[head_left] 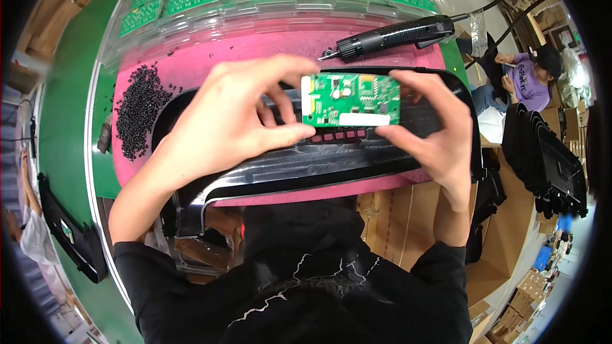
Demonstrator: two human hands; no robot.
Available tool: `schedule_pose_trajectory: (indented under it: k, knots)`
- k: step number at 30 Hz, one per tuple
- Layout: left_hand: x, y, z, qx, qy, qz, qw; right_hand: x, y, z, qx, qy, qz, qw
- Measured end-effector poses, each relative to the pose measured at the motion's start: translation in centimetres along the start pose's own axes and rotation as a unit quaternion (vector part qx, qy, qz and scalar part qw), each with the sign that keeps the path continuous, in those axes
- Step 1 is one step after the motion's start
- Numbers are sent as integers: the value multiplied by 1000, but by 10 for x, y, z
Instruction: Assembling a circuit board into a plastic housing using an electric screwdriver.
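Note:
A green circuit board [349, 99] with small components and a white label strip is held up between my two hands. My left hand [245, 111] grips its left end between thumb and fingers. At the right end, my right hand [437, 114] pinches the board the same way. Below the board lies a long black plastic housing [274, 178], with a row of small rectangular openings showing pink through them. The housing rests on a pink mat [204, 51]. Part of its far side is hidden behind my hands and the board.
A heap of small black screws [139, 111] lies on the mat's left. A black electric screwdriver [395, 38] rests beyond my right hand. Clear trays [255, 9] of green boards stand at the back. Stacked black housings [542, 159] and a seated person [529, 79] are at right.

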State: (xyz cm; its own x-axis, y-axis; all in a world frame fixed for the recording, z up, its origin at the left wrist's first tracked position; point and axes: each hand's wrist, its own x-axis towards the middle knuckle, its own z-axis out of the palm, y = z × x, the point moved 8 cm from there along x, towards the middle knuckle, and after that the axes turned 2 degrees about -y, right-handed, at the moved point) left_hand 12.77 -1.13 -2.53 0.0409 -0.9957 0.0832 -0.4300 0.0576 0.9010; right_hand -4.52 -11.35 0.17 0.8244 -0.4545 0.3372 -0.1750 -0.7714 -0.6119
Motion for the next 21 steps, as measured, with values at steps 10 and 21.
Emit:
schedule_pose_trajectory:
  k: [10,21]
  knots:
    - [8,-27,32,259,-98,19,961,-13,48,40,11,-129,73,989]
    - [11,-22,33,278,-73,54,956,-11,50,40,11,-124,65,990]
